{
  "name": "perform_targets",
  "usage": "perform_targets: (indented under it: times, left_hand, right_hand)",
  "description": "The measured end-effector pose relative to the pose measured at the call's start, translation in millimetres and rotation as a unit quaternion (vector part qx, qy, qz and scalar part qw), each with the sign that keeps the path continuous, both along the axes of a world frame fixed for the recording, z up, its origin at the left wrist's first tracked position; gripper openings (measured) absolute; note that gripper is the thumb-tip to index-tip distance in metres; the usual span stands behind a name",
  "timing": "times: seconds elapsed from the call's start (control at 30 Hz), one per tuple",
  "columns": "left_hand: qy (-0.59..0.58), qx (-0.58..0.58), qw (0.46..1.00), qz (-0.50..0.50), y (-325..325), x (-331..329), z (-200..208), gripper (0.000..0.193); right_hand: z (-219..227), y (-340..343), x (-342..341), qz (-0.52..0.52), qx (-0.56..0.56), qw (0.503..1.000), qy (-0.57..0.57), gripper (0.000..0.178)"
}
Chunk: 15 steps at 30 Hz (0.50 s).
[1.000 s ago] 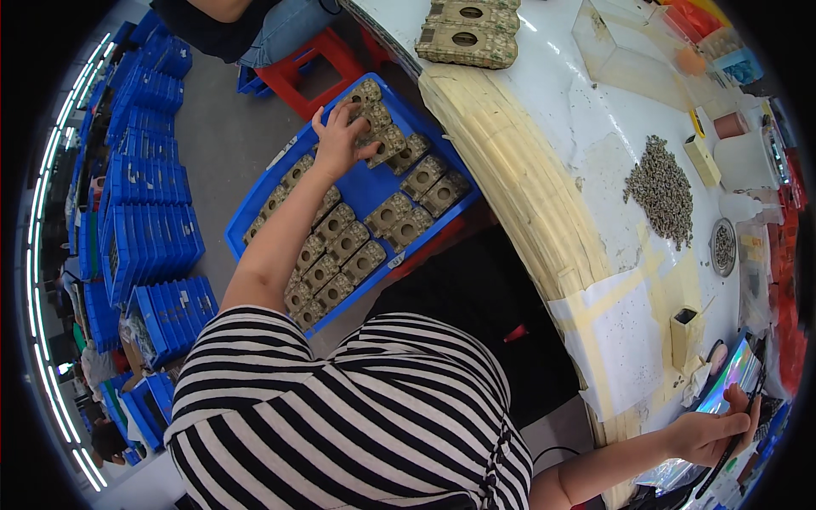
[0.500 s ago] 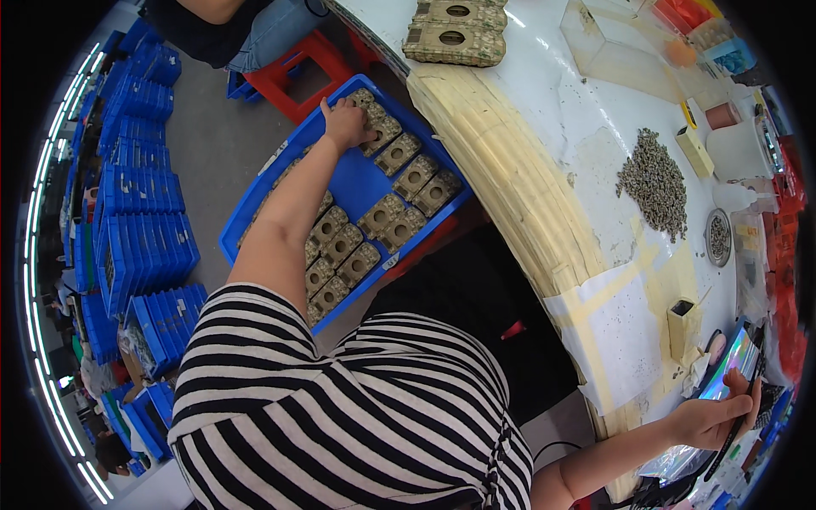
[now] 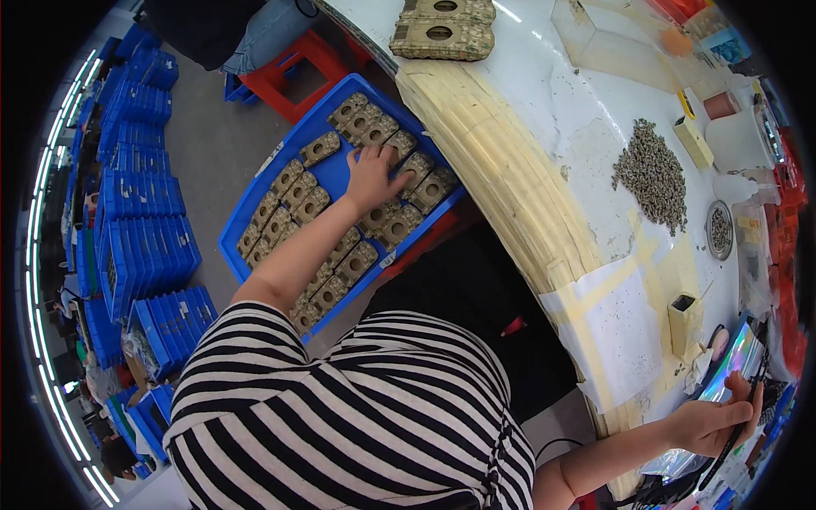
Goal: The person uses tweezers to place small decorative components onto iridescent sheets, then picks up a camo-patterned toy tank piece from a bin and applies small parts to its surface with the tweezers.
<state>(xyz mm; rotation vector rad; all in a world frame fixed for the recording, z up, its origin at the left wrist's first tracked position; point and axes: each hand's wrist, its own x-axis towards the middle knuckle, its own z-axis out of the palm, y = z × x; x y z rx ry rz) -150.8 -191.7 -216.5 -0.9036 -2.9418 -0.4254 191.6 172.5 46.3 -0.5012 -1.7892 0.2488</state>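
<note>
left hand [image 3: 374, 177] is down in the blue tray [image 3: 255, 204], fingers spread and laid flat over the tan blocks [image 3: 306, 197], touching the ones at the tray's middle with nothing clasped. the blocks lie in rows along the tray, each with a round hole, and a bare blue patch shows just beside the wrist. the tray sits low beside the workbench [image 3: 544, 102], its far corner tucked right against the bench's taped, ribbed edge [image 3: 501, 170], so there's little room on that side. a red stool [image 3: 293, 64] stands just past the tray's upper end, and stacks of blue crates [image 3: 140, 212] line the floor to the left, with grey floor between them and the tray. up on the bench: two more tan blocks [image 3: 446, 30] stacked at the far edge, a heap of small grey parts [image 3: 653, 174], a small round dish [image 3: 720, 229]. right hand [image 3: 710, 421] is far off at the bench's near edge, curled around a shiny, flat sheet [image 3: 735, 361], thumb on top.
</note>
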Motion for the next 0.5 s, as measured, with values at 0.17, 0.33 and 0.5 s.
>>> perform_targets:
  times: [0.17,0.33,0.5]
  left_hand:
    - [0.046,0.009,0.999,-0.003,7.1,25.3,-17.6,0.049]
    - [-0.019,-0.027,0.998,0.047,21.5,24.0,-12.8,0.052]
    - [-0.031,-0.095,0.993,0.070,33.4,24.2,-14.0,0.056]
  right_hand:
    - [0.7,1.1,0.9,0.020,0.010,1.000,-0.002,0.032]
    - [1.5,1.2,1.8,0.018,0.019,1.000,-0.003,0.032]
    - [2.0,0.9,1.3,0.025,0.023,0.999,-0.003,0.032]
